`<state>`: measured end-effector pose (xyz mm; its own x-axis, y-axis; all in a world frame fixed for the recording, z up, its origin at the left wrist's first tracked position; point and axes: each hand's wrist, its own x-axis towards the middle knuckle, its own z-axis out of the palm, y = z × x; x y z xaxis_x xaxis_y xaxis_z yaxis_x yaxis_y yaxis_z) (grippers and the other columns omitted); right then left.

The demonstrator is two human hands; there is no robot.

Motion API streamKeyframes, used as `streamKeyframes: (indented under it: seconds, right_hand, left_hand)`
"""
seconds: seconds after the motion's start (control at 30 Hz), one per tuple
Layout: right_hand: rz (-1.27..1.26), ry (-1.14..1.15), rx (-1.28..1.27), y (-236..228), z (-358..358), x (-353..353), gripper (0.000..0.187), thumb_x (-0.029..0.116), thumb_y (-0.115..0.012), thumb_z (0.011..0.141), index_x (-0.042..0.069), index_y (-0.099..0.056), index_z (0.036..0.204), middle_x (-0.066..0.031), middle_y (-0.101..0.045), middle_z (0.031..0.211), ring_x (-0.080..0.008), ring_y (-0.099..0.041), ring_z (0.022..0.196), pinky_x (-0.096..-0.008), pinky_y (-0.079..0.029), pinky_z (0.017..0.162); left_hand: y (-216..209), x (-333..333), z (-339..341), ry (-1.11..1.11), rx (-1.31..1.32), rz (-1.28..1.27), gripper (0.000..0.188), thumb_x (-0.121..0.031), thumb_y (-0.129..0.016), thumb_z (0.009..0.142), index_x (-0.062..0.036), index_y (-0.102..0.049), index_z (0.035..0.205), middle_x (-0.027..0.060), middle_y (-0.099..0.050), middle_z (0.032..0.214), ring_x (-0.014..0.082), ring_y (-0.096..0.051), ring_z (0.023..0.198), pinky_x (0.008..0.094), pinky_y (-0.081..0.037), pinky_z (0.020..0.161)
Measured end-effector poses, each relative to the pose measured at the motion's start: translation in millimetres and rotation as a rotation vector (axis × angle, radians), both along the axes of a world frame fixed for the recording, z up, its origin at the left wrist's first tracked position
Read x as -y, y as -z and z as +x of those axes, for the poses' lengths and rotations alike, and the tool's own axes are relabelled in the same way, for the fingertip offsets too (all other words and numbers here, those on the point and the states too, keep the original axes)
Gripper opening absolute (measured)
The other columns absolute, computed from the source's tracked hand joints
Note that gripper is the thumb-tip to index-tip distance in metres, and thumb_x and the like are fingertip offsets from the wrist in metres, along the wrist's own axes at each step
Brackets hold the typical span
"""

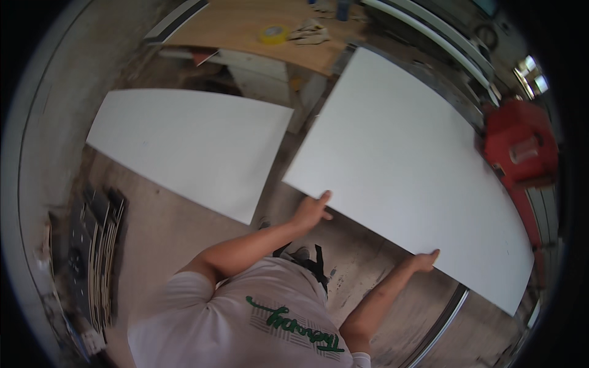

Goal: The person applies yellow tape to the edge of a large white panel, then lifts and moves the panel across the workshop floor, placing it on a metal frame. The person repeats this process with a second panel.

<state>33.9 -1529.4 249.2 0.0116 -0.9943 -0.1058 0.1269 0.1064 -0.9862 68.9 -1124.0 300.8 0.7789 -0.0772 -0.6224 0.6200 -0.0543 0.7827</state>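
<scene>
In front of me to the right, a large white board [411, 159] lies roughly level, its near edge toward my body. My left hand [311, 211] grips that near edge close to its left corner, thumb on top and fingers partly hidden beneath. Farther right along the same edge, my right hand [424, 261] has its thumb on the upper face, the other fingers out of sight under the board. A second white board [196, 144] lies to the left, apart from the first, and neither hand touches it.
At the back stands a wooden worktable [239, 24] with a roll of yellow tape [273, 34] and crumpled gloves [310, 32]. A red machine [520, 144] stands at the right. Several dark panels [98, 257] are stacked at the left. A metal rail [438, 328] runs below the board.
</scene>
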Motion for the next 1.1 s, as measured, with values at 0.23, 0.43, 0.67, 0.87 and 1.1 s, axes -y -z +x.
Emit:
streamKeyframes:
  seconds: [0.23, 0.43, 0.67, 0.87, 1.1]
  right_hand:
    - [0.142, 0.005, -0.041, -31, -2, 6, 0.056, 0.026, -0.078, 0.087, -0.023, -0.063, 0.111, -0.0264, -0.070, 0.115, -0.0315, -0.070, 0.095, -0.0417, -0.061, 0.082]
    - [0.023, -0.208, -0.036, -38, 19, -143, 0.052, 0.023, -0.079, 0.088, -0.019, -0.064, 0.116, -0.0247, -0.071, 0.115, -0.0321, -0.069, 0.097, -0.0423, -0.059, 0.086]
    - [0.090, -0.154, 0.010, -42, 28, -179, 0.045, 0.016, -0.076, 0.092, -0.018, -0.062, 0.118, -0.0197, -0.070, 0.118, -0.0291, -0.068, 0.098, -0.0414, -0.058, 0.087]
    - [0.196, 0.028, 0.177, -41, 43, -116, 0.048, 0.012, -0.070, 0.093, -0.024, -0.052, 0.119, -0.0269, -0.066, 0.119, -0.0325, -0.069, 0.099, -0.0434, -0.060, 0.086]
    - [0.204, 0.015, 0.261, -33, 0, -7, 0.044, 0.007, -0.068, 0.092, -0.020, -0.050, 0.122, -0.0266, -0.064, 0.121, -0.0341, -0.068, 0.102, -0.0444, -0.060, 0.085]
  left_hand:
    - [4, 42, -10, 0.207, 0.148, -0.171, 0.069, -0.055, -0.045, 0.106, 0.0081, -0.056, 0.133, 0.0192, -0.068, 0.110, 0.0209, -0.068, 0.075, 0.0429, -0.055, 0.081]
    - [13, 30, -5, 0.200, 0.345, 0.137, 0.059, -0.051, -0.049, 0.104, 0.0028, -0.064, 0.083, 0.0143, -0.065, 0.068, 0.0258, -0.071, 0.067, 0.0429, -0.056, 0.067]
    - [130, -103, -26, 0.270, 0.242, 0.472, 0.048, -0.046, -0.057, 0.100, -0.0013, -0.075, 0.100, 0.0129, -0.071, 0.078, 0.0253, -0.069, 0.068, 0.0408, -0.058, 0.067]
    - [196, -233, -137, 0.147, -0.117, 0.573, 0.054, -0.039, -0.066, 0.090, 0.0143, -0.070, 0.089, 0.0306, -0.072, 0.085, 0.0359, -0.075, 0.081, 0.0470, -0.058, 0.070]
    - [241, -231, -153, 0.713, -0.104, 0.754, 0.041, -0.028, -0.069, 0.090, 0.0130, -0.068, 0.083, 0.0207, -0.070, 0.074, 0.0324, -0.074, 0.067, 0.0424, -0.055, 0.065]
